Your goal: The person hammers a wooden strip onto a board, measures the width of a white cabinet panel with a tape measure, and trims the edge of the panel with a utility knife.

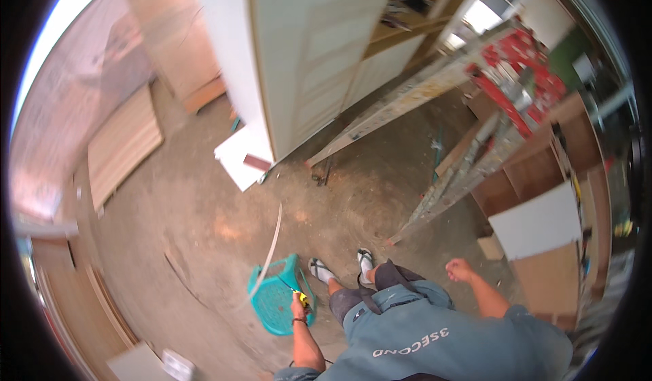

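My left hand (297, 306) is closed round a small yellow-and-black hand tool (303, 301). A thin dark shaft sticks out from it, but blur hides its exact kind. Below that hand stands a teal plastic stool (273, 307). One end of a long, pale, curved strip (274, 235) overlaps the stool in view. Out to the right, away from my body, my right hand (460, 270) has its fingers curled in, with nothing visible in them.
A paint-spattered stepladder (401, 102) stands ahead to the right, with red parts on top. Beyond my feet rises a tall pale cabinet (305, 48). Brown shelving (526, 177) and a white panel (536, 221) are at right. A wooden board (125, 147) lies far left.
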A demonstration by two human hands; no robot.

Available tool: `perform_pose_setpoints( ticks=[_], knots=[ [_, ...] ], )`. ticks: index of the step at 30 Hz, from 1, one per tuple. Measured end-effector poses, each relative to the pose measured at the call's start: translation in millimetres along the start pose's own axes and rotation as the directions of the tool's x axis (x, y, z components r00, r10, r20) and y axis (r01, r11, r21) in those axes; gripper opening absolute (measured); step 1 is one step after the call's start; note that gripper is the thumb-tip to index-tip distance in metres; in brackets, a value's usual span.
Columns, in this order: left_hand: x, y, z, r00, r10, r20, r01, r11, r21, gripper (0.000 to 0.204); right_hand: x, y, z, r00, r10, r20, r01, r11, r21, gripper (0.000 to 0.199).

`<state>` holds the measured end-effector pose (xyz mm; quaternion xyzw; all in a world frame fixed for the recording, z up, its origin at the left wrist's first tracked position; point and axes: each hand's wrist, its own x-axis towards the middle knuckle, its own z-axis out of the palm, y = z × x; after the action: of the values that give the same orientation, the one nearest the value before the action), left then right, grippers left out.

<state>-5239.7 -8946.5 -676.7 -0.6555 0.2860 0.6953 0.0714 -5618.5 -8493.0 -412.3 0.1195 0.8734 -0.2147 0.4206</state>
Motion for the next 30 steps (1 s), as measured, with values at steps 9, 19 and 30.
perform_pose_setpoints(
  ticks=[9,19,30],
  knots=[
    [-66.7,225.1,187.5,0.797,0.432,0.421,-0.298,0.889,-0.347,0.05,43.2,-75.5,-70.6,0.901,-0.082,-0.427,0.35,0.718,0.601,0.018],
    [-194.0,434.9,492.1,0.569,0.809,0.147,-0.558,0.511,-0.654,0.05,203.3,-159.2,-165.7,0.952,0.013,-0.305,0.297,0.191,0.936,0.062],
    [-187.7,473.4,623.1,0.331,0.924,0.191,-0.87,0.377,-0.317,0.043,298.6,-178.8,-214.0,0.998,-0.066,-0.012,0.007,-0.076,0.997,0.033]
  ],
)
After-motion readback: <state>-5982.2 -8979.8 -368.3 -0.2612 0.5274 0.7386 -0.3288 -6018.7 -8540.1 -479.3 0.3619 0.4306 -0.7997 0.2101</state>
